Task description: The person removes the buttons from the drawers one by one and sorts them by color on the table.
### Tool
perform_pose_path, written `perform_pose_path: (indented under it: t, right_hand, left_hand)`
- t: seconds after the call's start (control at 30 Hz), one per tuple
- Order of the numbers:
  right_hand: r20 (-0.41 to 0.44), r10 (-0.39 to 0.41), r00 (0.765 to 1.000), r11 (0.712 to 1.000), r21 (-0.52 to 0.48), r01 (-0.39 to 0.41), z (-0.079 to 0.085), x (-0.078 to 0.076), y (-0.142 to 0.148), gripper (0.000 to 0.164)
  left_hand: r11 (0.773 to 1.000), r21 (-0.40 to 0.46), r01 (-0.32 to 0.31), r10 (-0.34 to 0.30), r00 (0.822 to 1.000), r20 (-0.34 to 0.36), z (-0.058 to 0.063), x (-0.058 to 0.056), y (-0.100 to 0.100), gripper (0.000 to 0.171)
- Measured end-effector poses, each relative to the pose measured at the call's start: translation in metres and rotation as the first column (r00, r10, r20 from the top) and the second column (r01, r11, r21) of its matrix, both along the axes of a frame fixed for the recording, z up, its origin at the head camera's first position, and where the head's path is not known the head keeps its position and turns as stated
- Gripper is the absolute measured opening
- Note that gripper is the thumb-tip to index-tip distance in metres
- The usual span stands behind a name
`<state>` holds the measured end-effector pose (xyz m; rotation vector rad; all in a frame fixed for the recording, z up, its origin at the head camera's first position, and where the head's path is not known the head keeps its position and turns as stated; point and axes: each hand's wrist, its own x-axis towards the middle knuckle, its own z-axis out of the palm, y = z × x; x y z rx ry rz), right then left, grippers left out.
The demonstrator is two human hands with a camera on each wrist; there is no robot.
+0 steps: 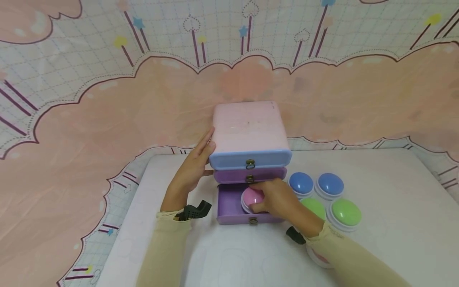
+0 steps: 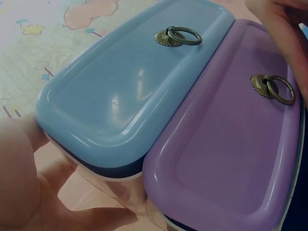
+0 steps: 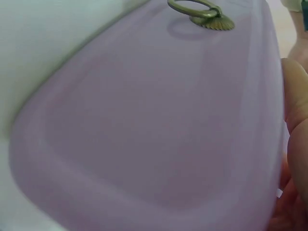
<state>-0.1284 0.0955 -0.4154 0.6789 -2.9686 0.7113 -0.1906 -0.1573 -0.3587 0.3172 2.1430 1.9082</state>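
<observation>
A small three-drawer cabinet (image 1: pixel 247 123) with a pink top stands on the table. My left hand (image 1: pixel 191 169) rests against its left side, fingers extended along it. The blue top drawer (image 2: pixel 115 91) and the purple middle drawer (image 2: pixel 216 139) are pushed in, each with a brass ring pull. Pulled out below them is the purple bottom drawer (image 1: pixel 229 220), whose front (image 3: pixel 144 115) fills most of the right wrist view. Inside this drawer, my right hand (image 1: pixel 281 199) pinches a round jar with a pink lid (image 1: pixel 252 196) between thumb and fingers.
Right of the cabinet stand two blue-lidded jars (image 1: pixel 301 183) and two green-lidded jars (image 1: pixel 346 212). Another round jar (image 1: pixel 319 259) is partly hidden under my right sleeve. A patterned cloth (image 1: pixel 161 99) hangs behind the white table (image 1: pixel 401 191).
</observation>
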Motion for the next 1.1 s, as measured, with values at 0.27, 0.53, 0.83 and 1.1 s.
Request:
perform_pose_path:
  t: [0.27,0.53,0.83,1.1]
  right_hand:
    - [-0.006,-0.050,0.999,0.999,0.002,0.050,0.007,0.009,0.010,0.058]
    - [-0.014,-0.137,0.990,0.991,0.005,0.137,0.017,0.020,0.020,0.053]
    - [-0.038,-0.171,0.984,0.985,0.018,0.172,0.029,0.026,0.032,0.058]
    - [-0.081,-0.182,0.980,0.983,0.023,0.184,0.044,0.033,0.058,0.052]
  left_hand:
    - [1.000,0.007,0.001,-0.001,1.000,0.003,-0.001,-0.001,0.000,0.052]
    - [1.000,0.001,0.002,-0.002,1.000,-0.004,-0.001,-0.001,0.000,0.051]
    - [1.000,-0.007,-0.006,0.006,1.000,0.002,0.000,-0.001,0.000,0.052]
    - [1.000,-0.014,-0.010,0.010,1.000,-0.002,-0.001,-0.001,0.001,0.052]
